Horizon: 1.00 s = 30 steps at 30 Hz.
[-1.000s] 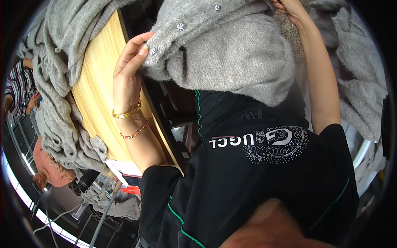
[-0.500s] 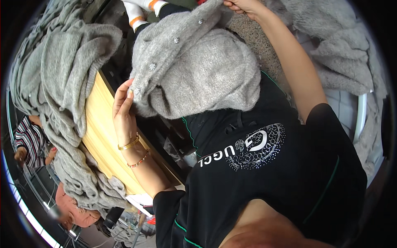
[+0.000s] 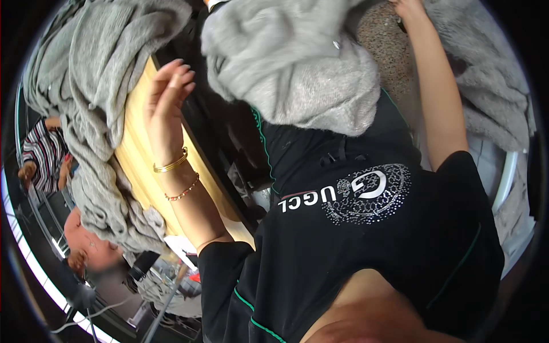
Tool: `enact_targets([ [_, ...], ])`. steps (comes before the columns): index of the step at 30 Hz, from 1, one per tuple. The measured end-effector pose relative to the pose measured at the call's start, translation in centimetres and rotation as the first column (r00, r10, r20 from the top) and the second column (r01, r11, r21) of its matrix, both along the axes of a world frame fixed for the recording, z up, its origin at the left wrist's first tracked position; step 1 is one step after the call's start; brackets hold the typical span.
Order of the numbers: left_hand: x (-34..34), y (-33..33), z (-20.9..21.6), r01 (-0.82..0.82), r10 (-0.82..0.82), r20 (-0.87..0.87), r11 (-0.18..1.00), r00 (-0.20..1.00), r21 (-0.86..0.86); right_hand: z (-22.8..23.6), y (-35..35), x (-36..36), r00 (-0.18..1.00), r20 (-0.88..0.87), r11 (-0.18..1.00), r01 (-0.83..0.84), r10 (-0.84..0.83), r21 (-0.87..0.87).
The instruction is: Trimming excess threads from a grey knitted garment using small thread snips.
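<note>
A fuzzy grey knitted garment lies bunched over my lap, its upper part smeared by motion. One small shiny stud shows on it. My left hand is raised to the left of the garment, apart from it, over the edge of a pale wooden table. Its fingers are loosely bent and hold nothing. At the top edge, my right hand is partly cut off by the frame. Its fingers appear closed on the garment's far edge, which runs up toward it.
Grey knitted pieces are heaped along the pale wooden table at left. More grey knitwear hangs at right by a white curved rim. Two people are at far left, one in a striped top. Speckled floor shows beyond my lap.
My left hand has let go of the studded edge and drawn away from the garment. My right hand has moved up and right, and the garment has shifted upward with its studded band turned away.
</note>
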<state>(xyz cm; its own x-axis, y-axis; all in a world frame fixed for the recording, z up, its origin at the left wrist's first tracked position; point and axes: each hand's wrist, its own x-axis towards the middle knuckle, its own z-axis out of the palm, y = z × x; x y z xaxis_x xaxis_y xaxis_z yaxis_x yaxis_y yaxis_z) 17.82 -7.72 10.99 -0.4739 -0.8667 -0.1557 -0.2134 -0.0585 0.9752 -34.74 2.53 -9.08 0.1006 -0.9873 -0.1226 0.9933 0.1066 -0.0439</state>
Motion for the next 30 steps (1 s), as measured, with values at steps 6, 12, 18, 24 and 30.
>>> enact_targets([
  [6, 1.6, 3.0, -3.5, 0.442, -0.356, 0.741, 0.893, 0.569, 0.09, -1.0, 2.2, 6.5, 0.703, -0.703, 0.974, 0.215, -0.109, 0.064],
  [12, -3.6, 3.7, -5.6, 0.441, -0.103, 0.831, 0.879, 0.546, -0.181, -1.0, 2.9, 11.7, 0.436, -0.895, 0.859, 0.417, 0.097, 0.296],
  [18, -9.1, 2.4, -0.8, 0.441, -0.458, 0.233, 0.889, 0.858, 0.126, -0.1, 5.3, 10.7, 0.425, -0.895, 0.8, 0.486, 0.136, 0.353],
  [24, -6.4, -4.2, 13.1, 0.53, -0.498, 0.222, 0.649, 0.839, -0.546, -0.6, 6.5, 8.9, 0.421, -0.901, 0.754, 0.557, 0.106, 0.349],
  [30, 13.1, -21.3, 34.8, 0.143, 0.053, 0.225, 0.631, 0.973, -0.762, -2.2, 8.6, 8.3, 0.436, -0.891, 0.731, 0.566, 0.127, 0.381],
])
